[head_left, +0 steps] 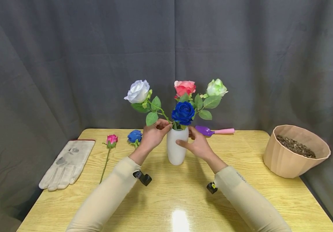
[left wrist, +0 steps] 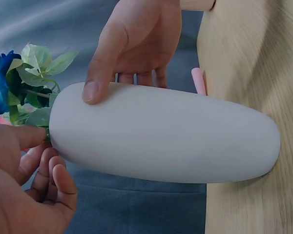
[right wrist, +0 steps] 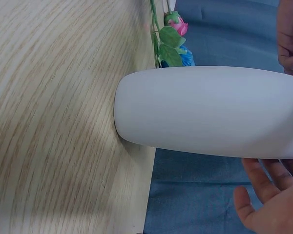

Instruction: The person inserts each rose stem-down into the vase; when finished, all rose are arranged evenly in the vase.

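Note:
A white vase (head_left: 175, 151) stands upright on the table, holding a blue rose (head_left: 183, 113), a coral-pink rose (head_left: 185, 88) and a pale green rose (head_left: 216, 87). At its mouth my left hand (head_left: 153, 134) pinches the stem of a white rose (head_left: 138, 91), which leans out to the left. My right hand (head_left: 197, 143) steadies the vase from the right, thumb across its front and fingers behind it. In the left wrist view, the right thumb (left wrist: 92, 88) lies on the vase wall near the rim. The stem ends inside the vase are hidden.
Left on the table lie a pink rose (head_left: 112, 139), another blue rose (head_left: 134, 136) and pale work gloves (head_left: 70, 162). Behind the right hand is a purple trowel (head_left: 204, 130) with a pink handle. A beige pot (head_left: 279, 161) of brown material stands at the right edge.

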A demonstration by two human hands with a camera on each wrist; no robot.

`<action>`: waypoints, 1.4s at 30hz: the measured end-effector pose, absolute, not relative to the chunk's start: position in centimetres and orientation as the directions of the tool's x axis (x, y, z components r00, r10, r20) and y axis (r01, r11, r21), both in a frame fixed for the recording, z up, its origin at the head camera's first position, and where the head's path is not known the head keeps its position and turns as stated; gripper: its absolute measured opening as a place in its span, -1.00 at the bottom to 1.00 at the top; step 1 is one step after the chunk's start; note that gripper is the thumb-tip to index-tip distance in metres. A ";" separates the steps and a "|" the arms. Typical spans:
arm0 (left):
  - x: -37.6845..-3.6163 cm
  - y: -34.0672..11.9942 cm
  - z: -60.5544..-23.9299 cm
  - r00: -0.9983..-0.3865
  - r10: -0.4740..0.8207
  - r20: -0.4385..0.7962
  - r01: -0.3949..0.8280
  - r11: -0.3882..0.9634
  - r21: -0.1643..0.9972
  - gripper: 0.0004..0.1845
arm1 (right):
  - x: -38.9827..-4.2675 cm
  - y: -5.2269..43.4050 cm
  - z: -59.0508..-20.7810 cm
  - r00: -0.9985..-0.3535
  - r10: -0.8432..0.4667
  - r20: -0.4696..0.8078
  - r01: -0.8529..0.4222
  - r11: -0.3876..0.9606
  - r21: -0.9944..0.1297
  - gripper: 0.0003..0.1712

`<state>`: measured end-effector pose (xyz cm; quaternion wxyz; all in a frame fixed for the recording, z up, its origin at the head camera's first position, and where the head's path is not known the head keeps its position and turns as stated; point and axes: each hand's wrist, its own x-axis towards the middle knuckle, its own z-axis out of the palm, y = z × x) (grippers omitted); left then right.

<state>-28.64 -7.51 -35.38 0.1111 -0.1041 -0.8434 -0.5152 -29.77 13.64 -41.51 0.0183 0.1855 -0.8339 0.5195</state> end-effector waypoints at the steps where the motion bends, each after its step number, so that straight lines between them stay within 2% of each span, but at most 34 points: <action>1: -28.7 -7.5 -35.4 -0.949 0.070 0.306 0.306 0.430 0.849 -0.85 | -29.8 13.6 -41.5 -0.930 -0.290 0.225 -0.330 0.393 -0.858 -0.15; 7: -28.7 -7.7 -35.3 -0.938 0.099 0.333 0.346 0.332 0.877 -0.82 | -29.9 13.6 -41.4 -0.930 -0.282 0.234 -0.335 0.395 -0.856 -0.15; 19: -28.6 -7.8 -35.9 -0.939 0.080 0.335 0.344 0.290 0.893 -0.75 | -29.9 13.7 -41.6 -0.931 -0.287 0.226 -0.328 0.383 -0.863 -0.13; 30: -28.7 -7.5 -35.9 -0.948 0.080 0.308 0.316 0.364 0.876 -0.83 | -29.8 13.7 -41.5 -0.933 -0.290 0.214 -0.317 0.374 -0.872 -0.15; 36: -28.2 -8.4 -36.7 -0.946 0.112 0.305 0.325 0.343 0.881 -0.77 | -29.8 13.7 -41.5 -0.933 -0.292 0.213 -0.316 0.373 -0.872 -0.14; 42: -27.8 -10.5 -37.8 -0.967 0.120 0.224 0.253 0.399 0.881 -0.77 | -29.8 13.9 -41.4 -0.932 -0.288 0.221 -0.324 0.388 -0.863 -0.15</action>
